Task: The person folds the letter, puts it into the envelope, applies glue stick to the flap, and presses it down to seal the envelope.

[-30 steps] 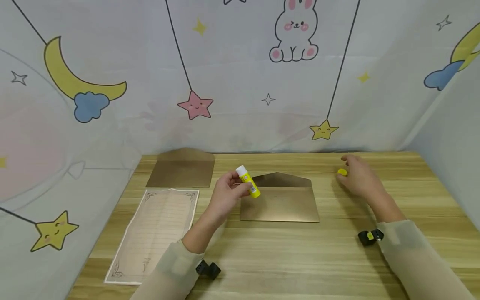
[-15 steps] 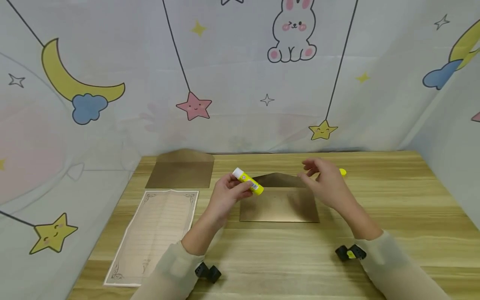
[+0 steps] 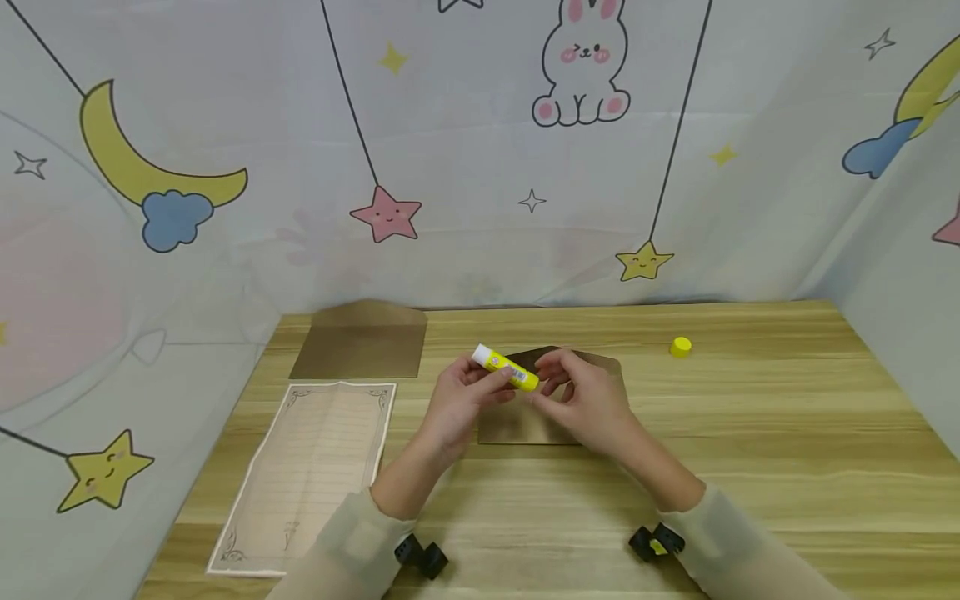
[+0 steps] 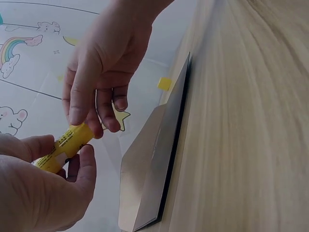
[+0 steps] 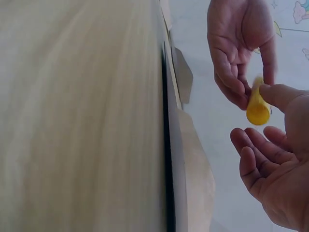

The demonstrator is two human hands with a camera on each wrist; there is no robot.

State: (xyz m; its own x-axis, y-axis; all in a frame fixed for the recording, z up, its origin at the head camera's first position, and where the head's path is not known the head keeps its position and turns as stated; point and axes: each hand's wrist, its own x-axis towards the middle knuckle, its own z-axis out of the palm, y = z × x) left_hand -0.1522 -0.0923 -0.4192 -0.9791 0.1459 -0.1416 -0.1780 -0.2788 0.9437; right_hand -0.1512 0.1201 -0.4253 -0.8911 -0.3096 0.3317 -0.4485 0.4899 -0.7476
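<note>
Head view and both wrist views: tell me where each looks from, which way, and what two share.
Head: on the head, facing forward and down at the table and printed backdrop; sleeves, left hand and right hand show.
Left wrist: on that wrist, facing the glue stick and right hand, table at picture right; both hands show.
Right wrist: on that wrist, facing the left hand, table at picture left; both hands show.
Both wrist views share the glue stick and nearer envelope.

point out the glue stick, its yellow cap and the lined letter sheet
Glue stick [image 3: 507, 367]: head view, middle of the barrel
Yellow cap [image 3: 681, 347]: head view, middle of its side
Lined letter sheet [image 3: 307, 471]: head view, middle of the ruled area
</note>
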